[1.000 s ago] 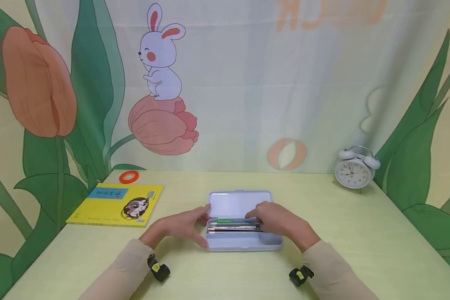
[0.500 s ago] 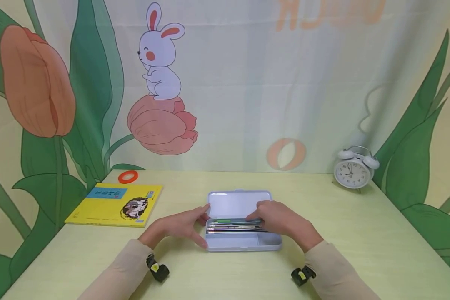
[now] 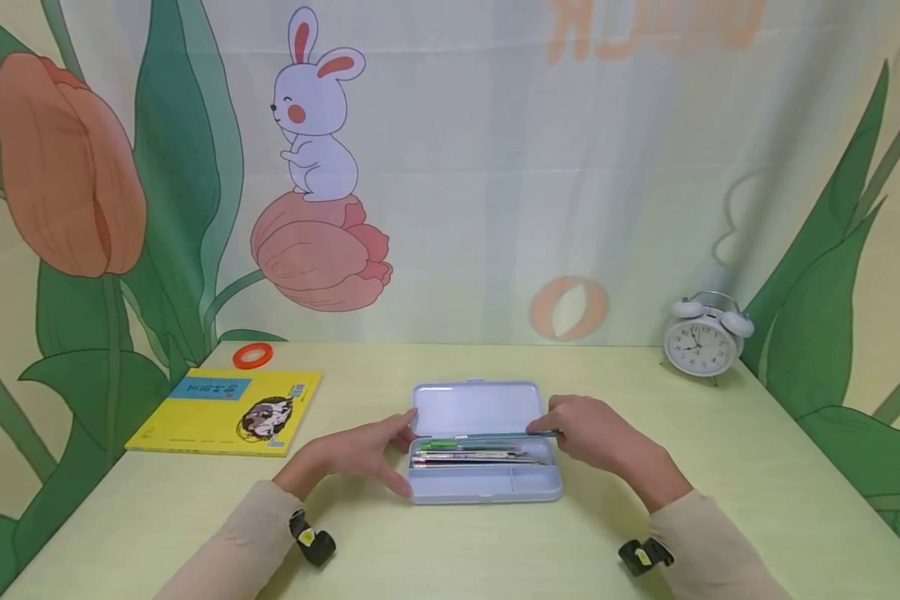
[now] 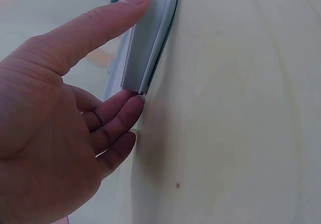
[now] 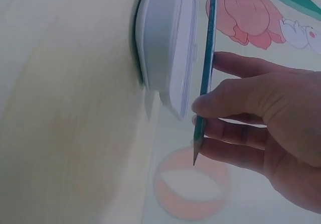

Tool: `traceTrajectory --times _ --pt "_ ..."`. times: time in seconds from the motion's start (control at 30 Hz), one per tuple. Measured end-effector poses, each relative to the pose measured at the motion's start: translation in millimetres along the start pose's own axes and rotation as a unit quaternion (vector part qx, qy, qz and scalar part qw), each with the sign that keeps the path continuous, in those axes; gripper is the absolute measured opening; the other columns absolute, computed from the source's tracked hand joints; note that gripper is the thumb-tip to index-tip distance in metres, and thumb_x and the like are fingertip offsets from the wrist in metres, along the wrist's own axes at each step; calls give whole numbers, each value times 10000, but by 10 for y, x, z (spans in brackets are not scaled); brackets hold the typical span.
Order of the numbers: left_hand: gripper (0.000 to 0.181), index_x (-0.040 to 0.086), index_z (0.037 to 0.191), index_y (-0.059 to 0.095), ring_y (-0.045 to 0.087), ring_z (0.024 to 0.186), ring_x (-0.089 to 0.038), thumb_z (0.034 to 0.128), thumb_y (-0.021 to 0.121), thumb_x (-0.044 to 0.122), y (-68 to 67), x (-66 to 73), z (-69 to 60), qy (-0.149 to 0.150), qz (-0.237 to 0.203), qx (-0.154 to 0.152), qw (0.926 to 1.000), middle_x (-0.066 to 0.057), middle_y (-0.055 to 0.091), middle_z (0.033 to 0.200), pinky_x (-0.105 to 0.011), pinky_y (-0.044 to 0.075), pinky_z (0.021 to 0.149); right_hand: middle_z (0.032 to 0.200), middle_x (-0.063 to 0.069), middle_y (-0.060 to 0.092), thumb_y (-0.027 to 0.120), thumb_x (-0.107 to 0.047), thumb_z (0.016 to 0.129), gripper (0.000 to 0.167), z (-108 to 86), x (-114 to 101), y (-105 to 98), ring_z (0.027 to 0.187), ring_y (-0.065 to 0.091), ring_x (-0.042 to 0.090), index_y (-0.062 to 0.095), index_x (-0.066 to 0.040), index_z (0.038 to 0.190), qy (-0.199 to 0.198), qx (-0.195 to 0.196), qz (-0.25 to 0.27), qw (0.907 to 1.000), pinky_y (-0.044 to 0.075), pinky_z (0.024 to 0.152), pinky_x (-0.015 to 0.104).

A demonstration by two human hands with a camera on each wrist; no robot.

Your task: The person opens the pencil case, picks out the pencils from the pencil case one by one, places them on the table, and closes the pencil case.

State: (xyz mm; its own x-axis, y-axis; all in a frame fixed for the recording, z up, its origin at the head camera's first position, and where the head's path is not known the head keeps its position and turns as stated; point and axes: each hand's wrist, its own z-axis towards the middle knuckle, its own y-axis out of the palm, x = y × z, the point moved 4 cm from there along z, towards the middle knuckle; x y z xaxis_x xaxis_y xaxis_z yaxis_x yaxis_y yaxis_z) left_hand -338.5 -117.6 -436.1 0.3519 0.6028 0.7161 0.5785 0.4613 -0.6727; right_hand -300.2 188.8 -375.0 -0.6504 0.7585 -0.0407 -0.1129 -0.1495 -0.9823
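Observation:
The pale pencil case (image 3: 461, 486) lies with its lid (image 3: 476, 408) raised at the back, several pencils (image 3: 468, 456) and a green item (image 3: 437, 446) in its long compartment. My right hand (image 3: 603, 437) pinches a dark green pencil (image 3: 495, 436) near its sharpened end, level above the case. In the right wrist view that pencil (image 5: 207, 68) runs between the thumb and fingers of my right hand (image 5: 261, 113), its point bare. At the case's left end, my left hand (image 3: 360, 454) touches it with thumb and fingers spread; the left wrist view shows the hand (image 4: 65, 108) against the case's end (image 4: 145, 48).
On the table (image 3: 495, 554), a yellow book (image 3: 217, 417) lies at the left with an orange-red ring (image 3: 252, 356) behind it. A white alarm clock (image 3: 701, 346) stands at the back right. A printed curtain (image 3: 457, 208) hangs behind the table.
My right hand has moved right and lifted the green pencil out of the compartment to above the case. My left hand has stayed at the case's left end.

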Motion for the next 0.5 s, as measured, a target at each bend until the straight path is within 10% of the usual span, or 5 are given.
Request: traceTrajectory --times 0.5 --pt "1232 23 1595 117 466 1218 -187 713 918 333 -6 16 -12 54 -72 -24 10000 -5 507 1338 -425 323 1111 720 -59 530 637 156 807 436 -340 476 -60 612 434 90 800 -143 1078 669 -235 357 9968 382 539 235"
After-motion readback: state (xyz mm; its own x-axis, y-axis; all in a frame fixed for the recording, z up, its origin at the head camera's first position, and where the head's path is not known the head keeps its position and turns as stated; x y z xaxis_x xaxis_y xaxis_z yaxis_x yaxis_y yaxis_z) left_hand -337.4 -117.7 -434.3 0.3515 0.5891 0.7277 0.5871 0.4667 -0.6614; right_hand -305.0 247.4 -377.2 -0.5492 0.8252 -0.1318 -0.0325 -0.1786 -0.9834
